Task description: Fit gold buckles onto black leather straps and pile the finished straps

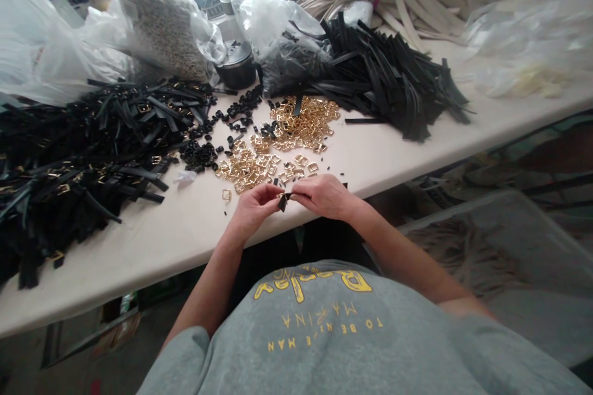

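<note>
In the head view, a short black strap [282, 202] with a gold glint sat at the table's [185, 247] near edge, pinched between closed fingertips of the left hand [257, 205] and right hand [324, 195] (small work, that); fingers hid much of it.

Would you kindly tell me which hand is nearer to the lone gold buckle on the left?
Left: the left hand is just right of the buckle; the right hand is farther right, past the left one.
</note>
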The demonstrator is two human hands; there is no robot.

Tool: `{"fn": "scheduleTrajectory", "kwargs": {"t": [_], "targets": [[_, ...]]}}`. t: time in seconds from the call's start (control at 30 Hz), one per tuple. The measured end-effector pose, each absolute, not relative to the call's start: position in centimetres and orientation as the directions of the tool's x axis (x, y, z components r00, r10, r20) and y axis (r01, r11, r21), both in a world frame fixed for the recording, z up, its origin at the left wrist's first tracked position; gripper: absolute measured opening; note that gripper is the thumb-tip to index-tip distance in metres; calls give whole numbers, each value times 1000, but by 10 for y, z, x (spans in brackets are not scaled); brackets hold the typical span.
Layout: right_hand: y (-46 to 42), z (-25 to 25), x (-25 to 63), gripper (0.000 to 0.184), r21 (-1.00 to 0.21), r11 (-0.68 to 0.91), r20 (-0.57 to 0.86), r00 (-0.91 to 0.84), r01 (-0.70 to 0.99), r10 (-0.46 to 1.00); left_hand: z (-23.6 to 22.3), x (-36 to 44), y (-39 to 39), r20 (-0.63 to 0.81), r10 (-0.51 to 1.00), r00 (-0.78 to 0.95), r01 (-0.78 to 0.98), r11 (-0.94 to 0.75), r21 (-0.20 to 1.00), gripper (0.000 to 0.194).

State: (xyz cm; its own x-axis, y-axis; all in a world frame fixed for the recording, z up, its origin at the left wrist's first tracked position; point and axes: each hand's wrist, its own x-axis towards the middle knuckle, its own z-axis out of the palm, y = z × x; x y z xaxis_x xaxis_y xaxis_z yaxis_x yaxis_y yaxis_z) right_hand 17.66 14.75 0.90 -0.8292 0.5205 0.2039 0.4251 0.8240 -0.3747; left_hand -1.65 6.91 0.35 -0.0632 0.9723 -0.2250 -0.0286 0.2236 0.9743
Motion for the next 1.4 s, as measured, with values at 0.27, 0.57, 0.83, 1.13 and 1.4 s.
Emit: {"fn": "scheduleTrajectory", "kwargs": {"t": [0.27, 0.57, 0.83, 1.13, 1.4], "targets": [[160, 18, 169, 19, -250, 888, 532, -711, 386, 459, -6, -15, 73, -147, 967, -208, -2, 150, 989, 13], [132, -10, 160, 30, -852, 454, 257, -547, 261, 797, -14, 4, 75, -163, 947, -276, -278, 84, 957, 19], [129, -12, 141, 30, -981, 20, 101, -420, -194, 902, -10, 21, 75, -88, 932, -353, -184, 23, 983, 22], [138, -20, 147, 26, -983, 9, 76, -359, -186, 930, -11, -14, 83, -38, 965, -260, 28, 47, 999, 26], [140, -29, 150, 36, -965, -97, -2, -364, -242, 931, 2, -144, 144, 270, 922, -277, 864, 116, 491, 13]]}}
